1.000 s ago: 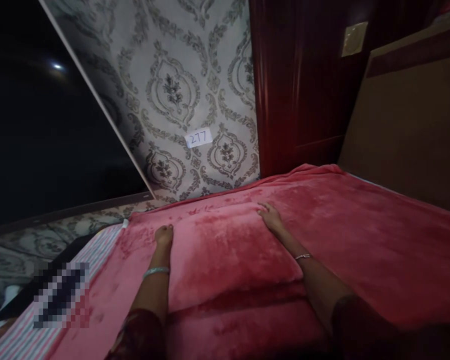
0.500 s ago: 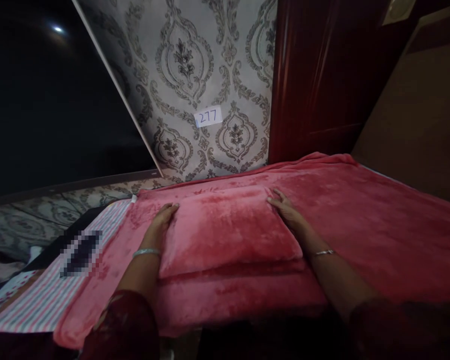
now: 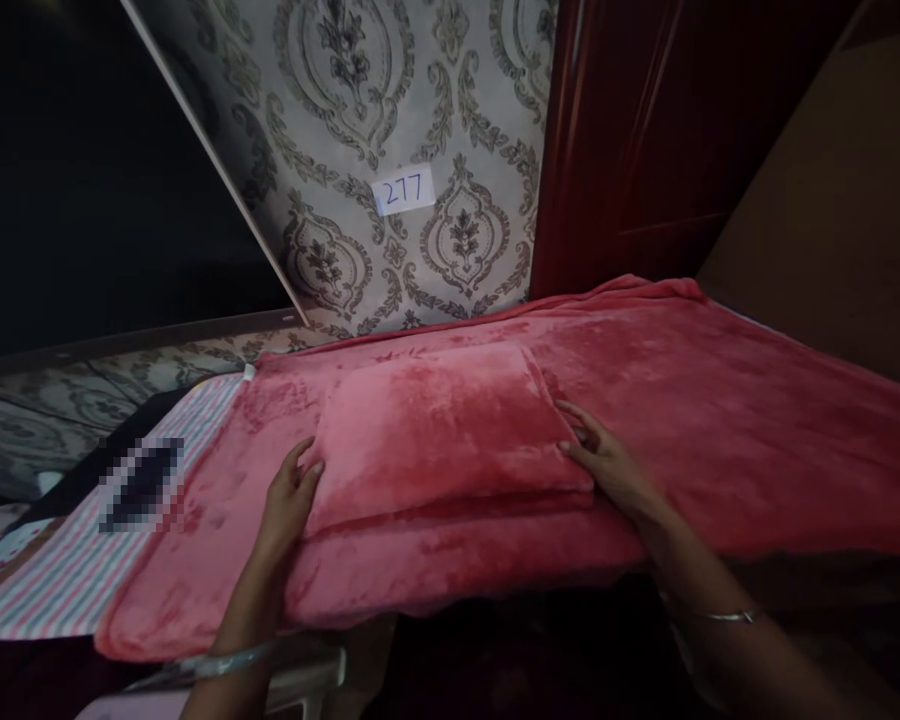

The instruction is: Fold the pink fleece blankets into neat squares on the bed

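A pink plush fabric piece, folded into a flat rectangle [image 3: 450,430], lies on a larger spread pink plush blanket [image 3: 690,430]. At the folded piece's left edge is my left hand [image 3: 291,490], thumb and fingers apart, the fingertips at or just beside the fabric. My right hand [image 3: 607,460] is by its right edge, thumb near the side and fingers loosely bent and spread. Neither hand visibly grips the fabric. Layered folds show along the front edge of the folded piece.
A striped cloth [image 3: 60,570] lies at the left with a dark, pixelated object [image 3: 142,485] on it. A large black screen [image 3: 105,180] stands at the back left. Behind are patterned wallpaper with a "277" label [image 3: 403,189] and a dark red wooden panel [image 3: 645,150].
Both hands have moved from the folded piece's far corners toward me along its sides, and their fingers have spread. The view has tilted down slightly.
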`<action>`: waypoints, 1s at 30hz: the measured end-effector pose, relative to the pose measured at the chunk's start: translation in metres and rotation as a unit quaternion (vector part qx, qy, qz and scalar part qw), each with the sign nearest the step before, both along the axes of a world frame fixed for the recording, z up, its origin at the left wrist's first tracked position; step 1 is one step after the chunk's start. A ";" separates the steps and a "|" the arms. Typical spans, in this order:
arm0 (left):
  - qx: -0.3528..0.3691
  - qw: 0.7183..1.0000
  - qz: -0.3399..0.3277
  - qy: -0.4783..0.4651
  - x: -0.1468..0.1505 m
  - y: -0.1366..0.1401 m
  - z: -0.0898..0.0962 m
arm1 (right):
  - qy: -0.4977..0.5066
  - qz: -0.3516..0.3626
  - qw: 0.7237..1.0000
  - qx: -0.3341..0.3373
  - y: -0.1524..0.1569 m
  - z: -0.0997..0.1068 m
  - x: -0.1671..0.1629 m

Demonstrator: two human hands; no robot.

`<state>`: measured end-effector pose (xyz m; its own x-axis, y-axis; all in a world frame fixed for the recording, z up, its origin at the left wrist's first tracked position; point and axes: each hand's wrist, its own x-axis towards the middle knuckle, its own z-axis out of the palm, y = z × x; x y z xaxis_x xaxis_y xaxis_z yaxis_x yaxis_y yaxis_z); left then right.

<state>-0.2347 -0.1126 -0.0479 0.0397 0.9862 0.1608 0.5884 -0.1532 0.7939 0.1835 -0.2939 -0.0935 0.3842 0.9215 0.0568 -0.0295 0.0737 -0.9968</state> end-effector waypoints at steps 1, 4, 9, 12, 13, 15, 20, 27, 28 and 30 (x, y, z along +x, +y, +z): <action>0.004 1.000 -0.006 -0.004 -0.001 -0.003 0.000 | -0.007 -0.005 1.000 0.004 -0.002 0.000 -0.001; 0.062 0.998 0.000 0.013 -0.008 -0.018 0.003 | -0.109 -0.056 0.992 0.030 -0.018 0.002 -0.003; 0.368 0.907 -0.077 0.191 -0.016 -0.052 0.016 | -0.400 -0.057 0.910 0.091 -0.057 -0.001 -0.009; 0.455 0.835 -0.179 0.253 0.003 -0.068 0.024 | -0.493 -0.015 0.867 0.075 -0.065 -0.007 -0.015; 0.466 0.820 -0.210 0.259 0.014 -0.073 0.025 | -0.507 -0.016 0.859 0.075 -0.063 -0.010 -0.017; 0.477 0.795 -0.261 0.270 0.042 -0.081 0.026 | -0.522 -0.037 0.848 0.085 -0.057 -0.014 -0.019; 0.427 0.779 -0.342 0.306 0.113 -0.095 0.016 | -0.525 -0.078 0.840 0.113 -0.044 -0.014 -0.020; 0.322 0.807 -0.342 0.358 0.190 -0.111 0.008 | -0.510 -0.127 0.838 0.150 -0.037 0.023 -0.025; 0.317 0.813 -0.328 0.361 0.198 -0.112 0.008 | -0.505 -0.129 0.839 0.154 -0.034 0.028 -0.026; 0.309 0.821 -0.307 0.370 0.208 -0.110 0.009 | -0.494 -0.134 0.843 0.166 -0.029 0.032 -0.028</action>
<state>-0.0265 -0.2230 -0.0388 0.8105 0.4836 0.3305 0.5364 -0.8395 -0.0872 0.1551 -0.3225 -0.0614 0.1894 0.6799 0.7084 0.8653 0.2254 -0.4477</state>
